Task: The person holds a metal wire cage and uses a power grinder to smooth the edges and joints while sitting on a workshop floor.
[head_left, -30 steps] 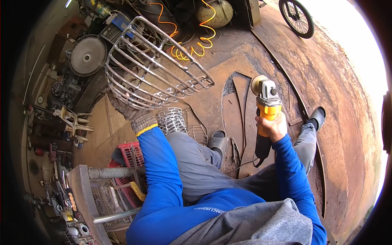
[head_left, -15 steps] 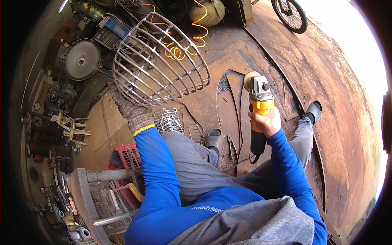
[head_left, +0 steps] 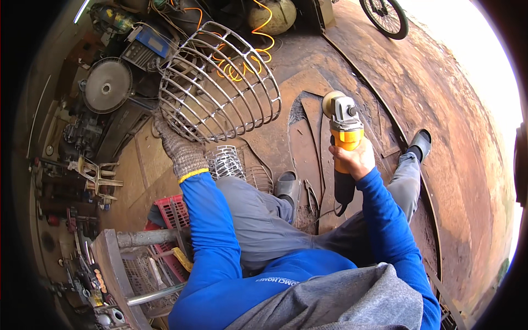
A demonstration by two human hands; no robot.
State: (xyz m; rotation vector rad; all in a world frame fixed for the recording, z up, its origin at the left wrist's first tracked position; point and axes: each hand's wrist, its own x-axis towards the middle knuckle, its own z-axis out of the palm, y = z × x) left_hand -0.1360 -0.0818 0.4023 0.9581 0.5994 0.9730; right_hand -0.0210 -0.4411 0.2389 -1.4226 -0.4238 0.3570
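My left hand (head_left: 181,149), in a brown knitted glove with a yellow cuff, is closed round the lower left edge of a welded metal bar cage (head_left: 231,100). The cage is raised and tilted ahead of me, its rods crossing in a curved grid. Bare, my right hand (head_left: 358,160) grips the body of a yellow and black angle grinder (head_left: 346,137). The grinder points away from me, with its pale round disc (head_left: 331,103) at the far end, to the right of the cage and apart from it. Whether the disc spins cannot be told.
A smaller metal mesh roll (head_left: 225,162) stands near my left knee. Red plastic crates (head_left: 173,212) and a wooden-framed seat (head_left: 113,264) are at my left. Beyond the cage lie an orange coiled hose (head_left: 264,41) and a round fan (head_left: 107,85). Metal sheets (head_left: 308,143) cover the floor.
The cage has turned and dropped slightly in my left hand. The grinder has shifted a little to the left, still in my right hand.
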